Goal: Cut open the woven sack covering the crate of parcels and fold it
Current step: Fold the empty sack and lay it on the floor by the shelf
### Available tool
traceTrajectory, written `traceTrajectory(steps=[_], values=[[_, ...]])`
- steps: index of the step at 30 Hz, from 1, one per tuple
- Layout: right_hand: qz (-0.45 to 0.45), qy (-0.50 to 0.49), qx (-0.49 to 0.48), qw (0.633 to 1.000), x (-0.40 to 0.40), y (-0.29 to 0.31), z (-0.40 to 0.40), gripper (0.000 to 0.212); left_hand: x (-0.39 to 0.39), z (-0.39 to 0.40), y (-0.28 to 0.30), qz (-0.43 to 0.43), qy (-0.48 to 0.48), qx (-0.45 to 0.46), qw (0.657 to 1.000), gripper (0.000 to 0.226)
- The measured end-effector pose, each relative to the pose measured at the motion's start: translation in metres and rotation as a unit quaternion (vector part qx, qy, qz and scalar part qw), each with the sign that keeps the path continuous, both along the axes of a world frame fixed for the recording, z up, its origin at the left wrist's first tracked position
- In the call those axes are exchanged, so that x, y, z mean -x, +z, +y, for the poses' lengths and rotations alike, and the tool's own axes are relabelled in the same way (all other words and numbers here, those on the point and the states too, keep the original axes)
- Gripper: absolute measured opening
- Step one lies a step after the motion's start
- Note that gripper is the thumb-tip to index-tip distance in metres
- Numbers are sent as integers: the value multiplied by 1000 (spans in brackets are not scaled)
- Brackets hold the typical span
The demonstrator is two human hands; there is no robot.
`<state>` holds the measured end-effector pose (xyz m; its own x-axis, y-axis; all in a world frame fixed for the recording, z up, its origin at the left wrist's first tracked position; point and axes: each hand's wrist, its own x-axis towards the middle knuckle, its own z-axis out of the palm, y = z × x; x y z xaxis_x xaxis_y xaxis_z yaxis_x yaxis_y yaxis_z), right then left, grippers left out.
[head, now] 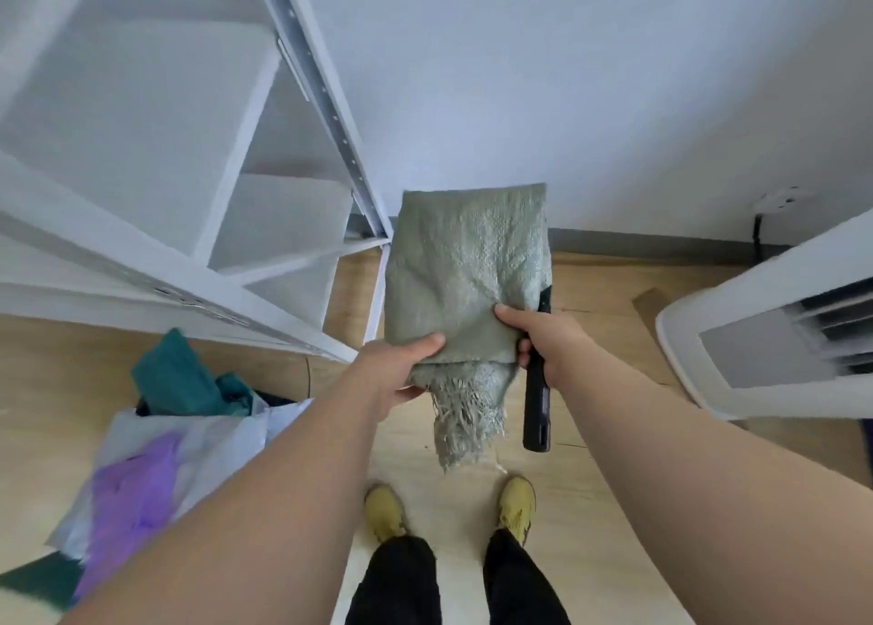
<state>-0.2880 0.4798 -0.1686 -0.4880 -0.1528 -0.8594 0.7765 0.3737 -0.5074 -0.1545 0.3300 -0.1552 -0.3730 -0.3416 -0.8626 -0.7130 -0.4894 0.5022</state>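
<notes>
The grey-green woven plastic sack [465, 277], folded into an oblong, is held in the air with its long axis running away from the hands, the left hand [401, 369] pinching its near left corner and the right hand [534, 336] pinching the near right corner while also gripping a black utility cutter [537, 407], frayed end hanging towards the feet.

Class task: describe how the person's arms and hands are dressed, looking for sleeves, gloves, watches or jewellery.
Both forearms are bare right up to the bottom edge of the picture, so no sleeves show. The left hand and the right hand wear no gloves. No watch, bracelet or ring is visible on either wrist or on the fingers that show.
</notes>
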Motion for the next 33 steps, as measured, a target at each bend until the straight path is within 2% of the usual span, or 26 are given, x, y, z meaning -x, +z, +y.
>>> traceTrajectory(steps=[5,9,15,21,23,25,27,30,33], values=[[-27,-40,-65,997,-20,-109,6,33,-8,9,-106,-42,41,24,998,61],[0,-25,-86,996,-21,-196,3,22,-12,8,-194,-56,46,4,997,59],[22,6,-128,992,-31,-323,-23,28,-15,-6,-330,-95,51,64,992,56],[2,37,-108,994,-29,-430,-62,37,-18,-38,-443,-105,52,150,982,45],[7,72,-123,990,-27,-461,-75,45,-23,-52,-474,-129,37,178,975,52],[-2,96,-176,980,-29,-485,-84,50,-28,-61,-498,-204,3,210,956,63],[21,148,-228,962,-36,-502,-92,47,-33,-62,-514,-252,-37,271,928,57],[119,277,-230,925,-53,-516,-100,44,-41,-53,-528,-176,-207,355,895,52],[155,356,-199,900,-66,-524,-106,53,-46,-47,-540,-134,-381,347,847,60]])
